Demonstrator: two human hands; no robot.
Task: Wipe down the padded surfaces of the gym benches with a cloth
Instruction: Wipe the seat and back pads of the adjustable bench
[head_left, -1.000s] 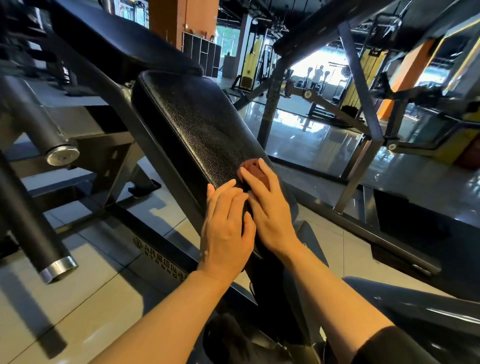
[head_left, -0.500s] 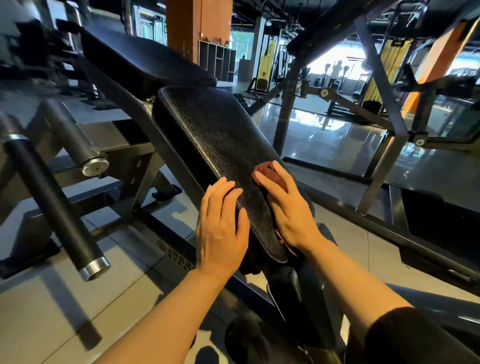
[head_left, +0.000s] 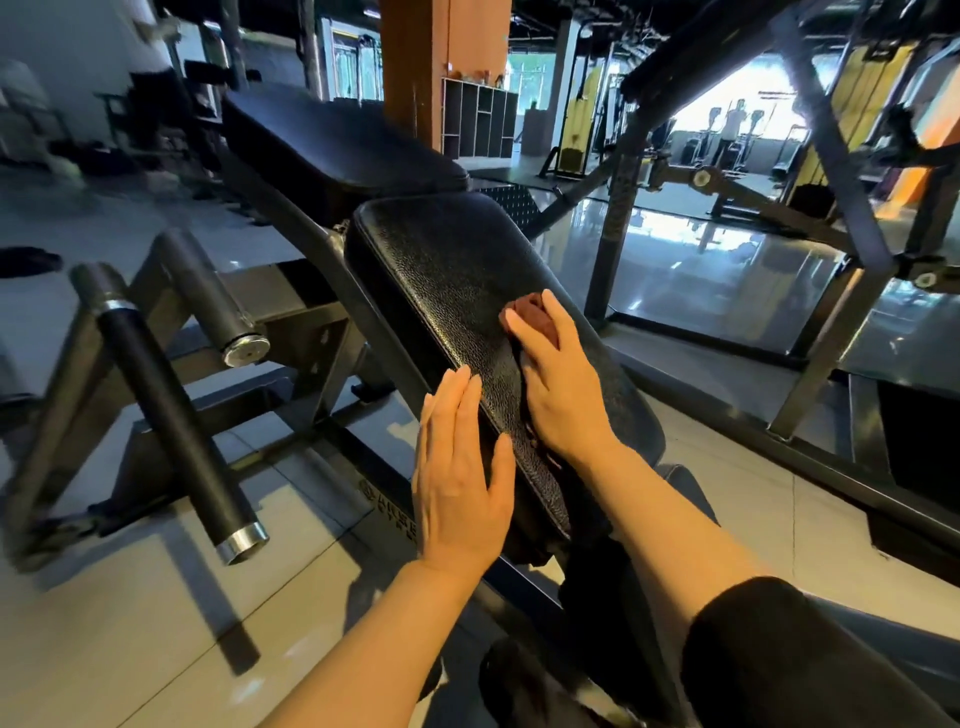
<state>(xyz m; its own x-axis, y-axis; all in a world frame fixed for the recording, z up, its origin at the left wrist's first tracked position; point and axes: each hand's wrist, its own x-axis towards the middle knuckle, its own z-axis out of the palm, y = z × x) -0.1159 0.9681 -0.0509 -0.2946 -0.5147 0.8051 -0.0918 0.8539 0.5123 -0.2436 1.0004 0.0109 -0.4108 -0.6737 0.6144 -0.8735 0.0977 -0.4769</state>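
A black textured bench pad (head_left: 447, 270) slopes down toward me in the middle of the view. My right hand (head_left: 558, 387) lies flat with straight fingers on a dark red cloth (head_left: 535, 309), pressing it against the pad's right side; most of the cloth is hidden under the hand. My left hand (head_left: 460, 473) rests open on the pad's near left edge, fingers straight, thumb on the pad face. A second black pad (head_left: 337, 140) sits higher and farther back.
Two black roller bars with metal end caps (head_left: 176, 410) (head_left: 208, 291) stick out on the left over the tiled floor (head_left: 130, 623). A grey steel frame (head_left: 826, 218) rises to the right. An orange pillar (head_left: 415, 67) and more gym machines stand behind.
My right hand has slid the cloth up the pad, away from me. My left hand has shifted left to the pad's edge. The camera has drawn back and turned left.
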